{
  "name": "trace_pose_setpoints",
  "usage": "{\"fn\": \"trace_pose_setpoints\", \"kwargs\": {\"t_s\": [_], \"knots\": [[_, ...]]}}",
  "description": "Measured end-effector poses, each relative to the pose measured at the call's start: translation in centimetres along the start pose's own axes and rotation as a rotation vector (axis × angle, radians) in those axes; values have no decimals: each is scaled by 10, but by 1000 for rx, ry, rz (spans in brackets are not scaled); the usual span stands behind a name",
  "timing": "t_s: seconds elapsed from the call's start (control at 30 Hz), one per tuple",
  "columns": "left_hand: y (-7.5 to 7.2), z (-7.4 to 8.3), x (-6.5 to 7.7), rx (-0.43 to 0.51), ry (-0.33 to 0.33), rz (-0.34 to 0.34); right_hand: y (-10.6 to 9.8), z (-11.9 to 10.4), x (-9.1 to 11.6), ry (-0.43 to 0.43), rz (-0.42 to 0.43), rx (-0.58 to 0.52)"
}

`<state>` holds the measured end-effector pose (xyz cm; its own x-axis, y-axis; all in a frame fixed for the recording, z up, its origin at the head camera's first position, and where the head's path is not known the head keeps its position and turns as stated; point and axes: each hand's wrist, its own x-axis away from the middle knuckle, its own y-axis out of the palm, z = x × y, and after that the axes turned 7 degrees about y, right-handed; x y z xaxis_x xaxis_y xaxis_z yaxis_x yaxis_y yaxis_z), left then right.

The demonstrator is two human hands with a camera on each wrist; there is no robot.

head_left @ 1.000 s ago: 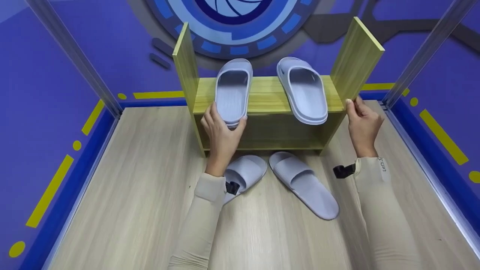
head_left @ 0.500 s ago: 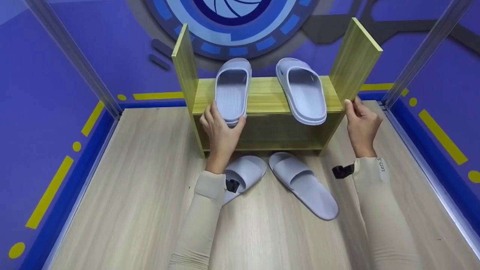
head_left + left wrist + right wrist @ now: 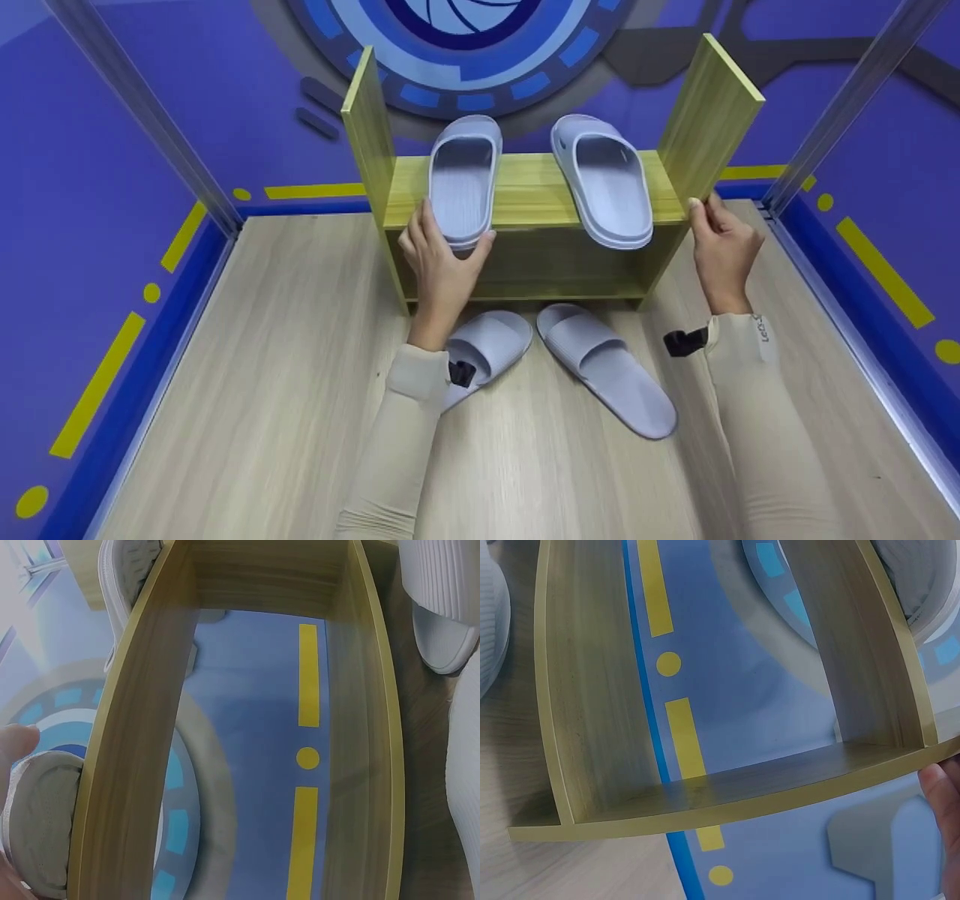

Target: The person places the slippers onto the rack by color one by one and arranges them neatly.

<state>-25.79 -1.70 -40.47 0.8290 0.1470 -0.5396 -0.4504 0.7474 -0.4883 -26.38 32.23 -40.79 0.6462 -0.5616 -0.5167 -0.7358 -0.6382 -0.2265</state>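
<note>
Two light grey-blue closed-toe slippers lie on the upper board of a small wooden rack, toes toward the wall. My left hand grips the left slipper by its heel, thumb on the right side and fingers on the left. In the left wrist view the slipper's heel sole juts past the board edge. At the rack's right side panel, my right hand pinches the front edge near the board. The right slipper lies angled, untouched, its heel overhanging the front.
On the floor before the rack lie two grey open-toe slides, the right slide fully visible and the left slide partly behind my left wrist. Blue printed walls stand on three sides.
</note>
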Motion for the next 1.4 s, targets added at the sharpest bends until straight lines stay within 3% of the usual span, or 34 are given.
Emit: {"fn": "trace_pose_setpoints", "kwargs": {"t_s": [0.4,0.63,0.87,1.07,1.4], "knots": [[-11,-6,13,31,131,-5,0,0,0,4,-7,2],[-21,-17,25,52,162,-31,-1,0,0,22,-15,6],[-32,-31,38,75,138,-98,0,-1,1,9,-14,-13],[-39,-48,50,41,120,-146,-1,1,1,13,-12,-2],[-48,-67,68,-9,5,-348,0,0,0,25,-18,19]]}}
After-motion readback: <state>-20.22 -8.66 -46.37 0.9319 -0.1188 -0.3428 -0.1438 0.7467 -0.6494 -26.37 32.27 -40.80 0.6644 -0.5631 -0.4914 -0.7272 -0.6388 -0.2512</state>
